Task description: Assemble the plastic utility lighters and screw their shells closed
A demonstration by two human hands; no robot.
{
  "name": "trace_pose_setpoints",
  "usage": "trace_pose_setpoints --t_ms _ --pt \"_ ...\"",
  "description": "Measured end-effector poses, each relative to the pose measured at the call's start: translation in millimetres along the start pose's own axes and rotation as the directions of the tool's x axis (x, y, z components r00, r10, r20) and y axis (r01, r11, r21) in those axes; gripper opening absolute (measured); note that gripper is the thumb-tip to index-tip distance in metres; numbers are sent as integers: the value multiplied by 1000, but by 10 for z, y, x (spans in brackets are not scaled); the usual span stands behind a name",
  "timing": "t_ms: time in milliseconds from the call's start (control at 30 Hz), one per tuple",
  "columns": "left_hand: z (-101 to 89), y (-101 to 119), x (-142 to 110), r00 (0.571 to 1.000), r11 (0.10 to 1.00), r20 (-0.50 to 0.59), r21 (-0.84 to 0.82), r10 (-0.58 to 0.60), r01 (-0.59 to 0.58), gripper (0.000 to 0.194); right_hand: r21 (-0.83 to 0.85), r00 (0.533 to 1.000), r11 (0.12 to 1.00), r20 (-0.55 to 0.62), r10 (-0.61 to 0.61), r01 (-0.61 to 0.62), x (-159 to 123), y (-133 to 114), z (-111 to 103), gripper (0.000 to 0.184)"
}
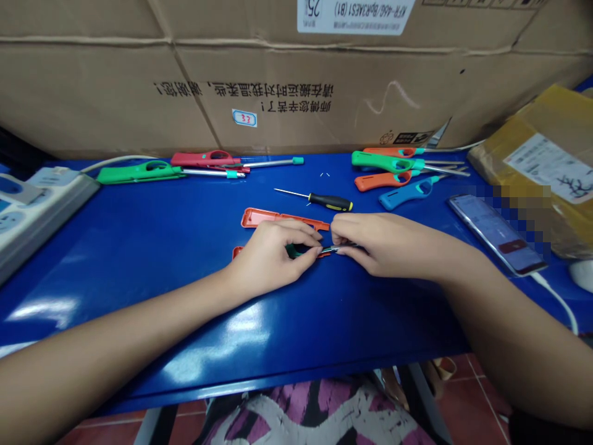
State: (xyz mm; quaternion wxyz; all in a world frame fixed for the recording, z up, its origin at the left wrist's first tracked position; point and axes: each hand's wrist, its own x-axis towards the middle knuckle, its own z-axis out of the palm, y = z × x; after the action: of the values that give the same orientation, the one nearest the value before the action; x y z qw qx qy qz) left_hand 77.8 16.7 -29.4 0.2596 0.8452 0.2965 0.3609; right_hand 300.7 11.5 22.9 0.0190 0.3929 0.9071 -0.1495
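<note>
My left hand [271, 254] is closed over an orange lighter shell half [237, 252], its fingers covering most of it. A dark green part [296, 250] shows between the thumb and fingers. At the shell's right end my right hand [393, 246] pinches a thin metal tube [328, 249], fingers curled and thumb below. Just behind the left hand lies another orange shell half [254, 217], its hollow side up. Beyond it rests a black and yellow screwdriver [331, 201], its shaft pointing left. The hands hide how the tube and shell meet.
Green [139, 173] and red [204, 159] lighters lie at the back left, near a power strip [55, 210]. Several more lighters, including a blue one [403, 194], lie back right. A phone [498, 235] with a cable and a taped parcel [551, 167] are rightward. A cardboard box [259, 68] stands behind.
</note>
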Motion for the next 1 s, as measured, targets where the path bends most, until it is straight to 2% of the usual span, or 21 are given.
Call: trace_pose_setpoints --t_ms 167,400,733,1000 --pt "1 -19 -15 999 999 17 2 49 -49 9 12 1000 1000 -4 -9 9 -2 -8 3 7" --pt "4 -29 -8 999 999 28 6 40 -41 11 20 1000 1000 -20 -16 16 5 31 29 8" --pt "-6 -17 4 996 998 58 -9 61 -60 12 35 999 999 23 -23 22 10 4 46 18" --pt "-6 -20 12 999 1000 53 -31 3 -2 12 34 998 998 5 -56 56 28 17 65 19"
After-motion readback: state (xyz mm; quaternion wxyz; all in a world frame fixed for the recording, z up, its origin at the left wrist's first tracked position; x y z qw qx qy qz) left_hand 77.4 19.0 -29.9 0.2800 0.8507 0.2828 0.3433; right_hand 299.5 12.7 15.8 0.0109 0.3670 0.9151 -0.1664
